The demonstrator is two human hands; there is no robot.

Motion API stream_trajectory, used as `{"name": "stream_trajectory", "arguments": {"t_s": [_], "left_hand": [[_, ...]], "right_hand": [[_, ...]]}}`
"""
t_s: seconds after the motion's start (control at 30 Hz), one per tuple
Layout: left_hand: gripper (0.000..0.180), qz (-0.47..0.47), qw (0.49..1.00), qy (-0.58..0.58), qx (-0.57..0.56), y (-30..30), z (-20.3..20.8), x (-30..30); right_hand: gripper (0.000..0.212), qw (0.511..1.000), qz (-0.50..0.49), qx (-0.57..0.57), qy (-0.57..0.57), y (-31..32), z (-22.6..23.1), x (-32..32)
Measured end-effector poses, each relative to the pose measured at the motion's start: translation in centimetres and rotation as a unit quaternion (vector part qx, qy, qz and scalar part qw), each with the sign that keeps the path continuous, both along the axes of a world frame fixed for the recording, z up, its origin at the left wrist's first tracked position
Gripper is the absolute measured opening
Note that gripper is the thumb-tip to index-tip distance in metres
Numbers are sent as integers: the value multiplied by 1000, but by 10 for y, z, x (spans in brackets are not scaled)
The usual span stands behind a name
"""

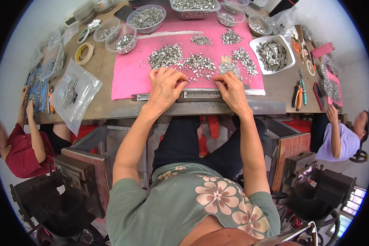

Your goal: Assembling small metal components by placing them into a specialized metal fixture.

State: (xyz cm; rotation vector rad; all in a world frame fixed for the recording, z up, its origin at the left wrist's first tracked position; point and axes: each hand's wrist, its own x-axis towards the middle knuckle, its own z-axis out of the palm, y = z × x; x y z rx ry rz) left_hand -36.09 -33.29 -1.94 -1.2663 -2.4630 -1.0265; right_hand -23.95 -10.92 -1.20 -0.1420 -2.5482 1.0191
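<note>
My left hand (pixel 165 89) is over the near edge of a pink mat (pixel 125 78), thumb and forefinger pinched together. Across from it my right hand (pixel 232 89) is pinched too, beside a small heap of thin silvery pieces (pixel 229 68). What either pinch holds, if anything, is too small to make out. Between the hands, along the table's front edge, lies a narrow metal bar with a row of small segments (pixel 201 94). Just beyond them are piles of small shiny metal pieces (pixel 199 62), with a bigger pile (pixel 165 56) beyond my left hand.
Clear tubs of metal pieces (pixel 146 19) stand at the back. A white dish (pixel 272 54) holds flat metal pieces on the right, near pliers (pixel 303 88) and scissors (pixel 297 48). Tape rolls (pixel 84 53) and a plastic bag (pixel 76 96) lie left. A person works at each side.
</note>
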Motion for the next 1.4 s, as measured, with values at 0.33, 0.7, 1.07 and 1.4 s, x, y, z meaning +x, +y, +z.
{"name": "stream_trajectory", "arguments": {"t_s": [0.33,0.7,1.07,1.4], "left_hand": [[11,21,999,16,-19,15,-7,1],[10,21,1000,-22,-2,10,-3,-1],[9,1,999,-24,-46,9,0,1],[10,4,999,-31,-16,10,-9,0]], "right_hand": [[10,994,57,65,61,-30,-5,-27],[9,996,28,71,44,-38,-16,-35],[10,994,10,96,50,-40,-14,-34],[9,990,-12,128,51,-48,-24,-42]]}}
